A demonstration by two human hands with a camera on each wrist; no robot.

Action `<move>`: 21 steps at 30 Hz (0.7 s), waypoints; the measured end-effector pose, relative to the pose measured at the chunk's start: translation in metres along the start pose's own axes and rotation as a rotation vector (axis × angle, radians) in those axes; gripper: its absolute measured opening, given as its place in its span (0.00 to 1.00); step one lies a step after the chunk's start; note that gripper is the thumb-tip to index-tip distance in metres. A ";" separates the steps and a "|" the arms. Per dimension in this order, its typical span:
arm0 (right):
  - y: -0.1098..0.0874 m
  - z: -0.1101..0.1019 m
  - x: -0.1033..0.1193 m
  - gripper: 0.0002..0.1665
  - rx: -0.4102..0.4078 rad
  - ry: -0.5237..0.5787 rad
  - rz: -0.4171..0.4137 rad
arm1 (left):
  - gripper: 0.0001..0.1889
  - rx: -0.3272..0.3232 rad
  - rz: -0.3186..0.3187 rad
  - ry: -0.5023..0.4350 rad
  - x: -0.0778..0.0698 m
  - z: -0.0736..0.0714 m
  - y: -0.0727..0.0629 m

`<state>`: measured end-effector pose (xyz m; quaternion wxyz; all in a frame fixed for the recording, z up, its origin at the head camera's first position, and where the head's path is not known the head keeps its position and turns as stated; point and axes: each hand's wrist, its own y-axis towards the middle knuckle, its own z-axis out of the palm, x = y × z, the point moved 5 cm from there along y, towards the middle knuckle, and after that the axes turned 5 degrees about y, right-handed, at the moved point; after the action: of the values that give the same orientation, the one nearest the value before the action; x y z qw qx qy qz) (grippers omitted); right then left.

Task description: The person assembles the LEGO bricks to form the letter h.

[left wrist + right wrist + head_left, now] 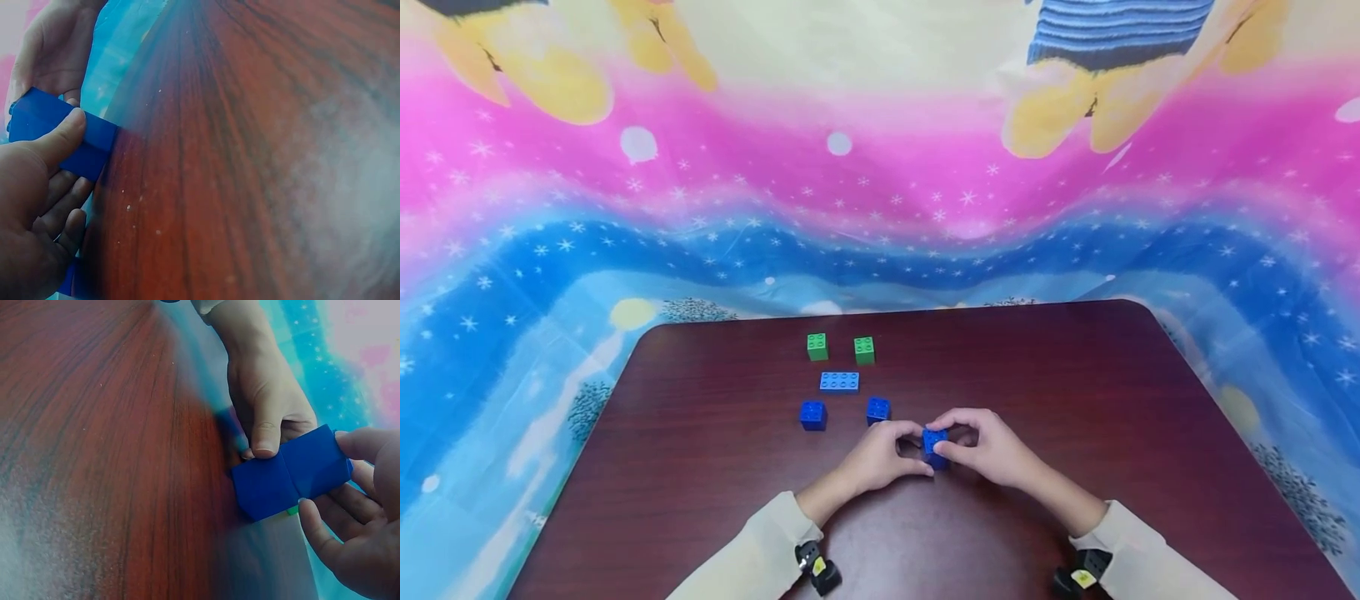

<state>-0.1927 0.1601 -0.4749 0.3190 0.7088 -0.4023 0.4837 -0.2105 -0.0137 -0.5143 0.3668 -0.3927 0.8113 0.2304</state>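
Observation:
Two dark blue building blocks [935,439], one stacked on the other, stand between the hands; a seam shows where they meet. My left hand [880,457] pinches the lower block [259,487], its thumb lying across the side near the seam. With thumb and fingertips, my right hand [988,450] grips the upper block [319,462] from the other side. The left wrist view shows the stack [100,147] side-on, its studs facing left and its base close to the tabletop.
Left of the hands are two more dark blue blocks [813,415], one [877,410] just behind the left hand. Beyond them lie a light blue long block [839,382] and two green blocks [817,347] [864,350]. A patterned cloth [880,183] hangs behind the brown table [1037,358].

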 end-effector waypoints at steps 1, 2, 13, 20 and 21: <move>0.000 0.000 0.000 0.14 -0.002 0.000 0.006 | 0.20 0.001 0.000 0.001 0.000 0.000 0.000; 0.000 0.000 -0.001 0.14 -0.002 0.000 0.009 | 0.20 0.001 0.000 0.001 0.000 0.001 0.000; -0.003 0.000 -0.001 0.14 -0.007 0.002 0.043 | 0.18 -0.002 0.026 0.002 -0.002 0.002 0.001; -0.009 0.002 -0.009 0.19 -0.048 0.008 0.052 | 0.17 -0.009 0.044 -0.009 -0.003 0.001 0.001; -0.010 0.003 -0.010 0.19 -0.053 0.009 0.052 | 0.17 -0.013 0.047 -0.006 -0.003 0.001 0.001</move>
<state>-0.1850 0.1651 -0.4856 0.3267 0.6872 -0.4319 0.4843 -0.2097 -0.0113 -0.5129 0.3612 -0.3751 0.8176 0.2455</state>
